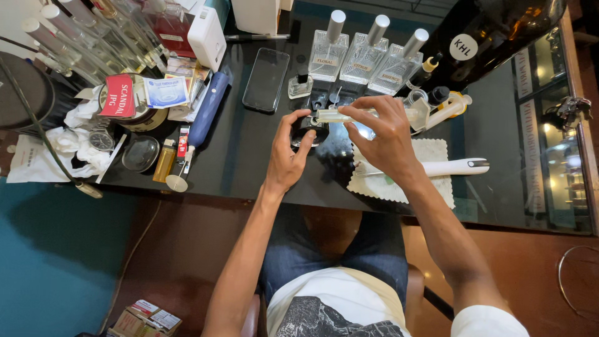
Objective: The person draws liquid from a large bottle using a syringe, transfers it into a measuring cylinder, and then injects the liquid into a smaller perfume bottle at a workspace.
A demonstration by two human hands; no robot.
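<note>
My left hand (pixel 288 156) grips a small dark bottle (pixel 310 131) standing on the black glass table (pixel 249 156). My right hand (pixel 384 134) holds a clear plastic syringe (pixel 334 115) level, its tip over the dark bottle's top. Both hands meet just in front of three square clear glass bottles with silver caps (pixel 364 56). Under my right wrist lies a white cloth mat (pixel 430 156), and a white pen-shaped tool (pixel 452 167) rests on it.
A black phone (pixel 266 79) lies behind my left hand. Left of it are a blue tube (pixel 209 107), a round tin (pixel 141 153), a small amber vial (pixel 165 160) and a rack of tall clear vials (pixel 93 37). A big dark bottle (pixel 499 31) stands at the back right.
</note>
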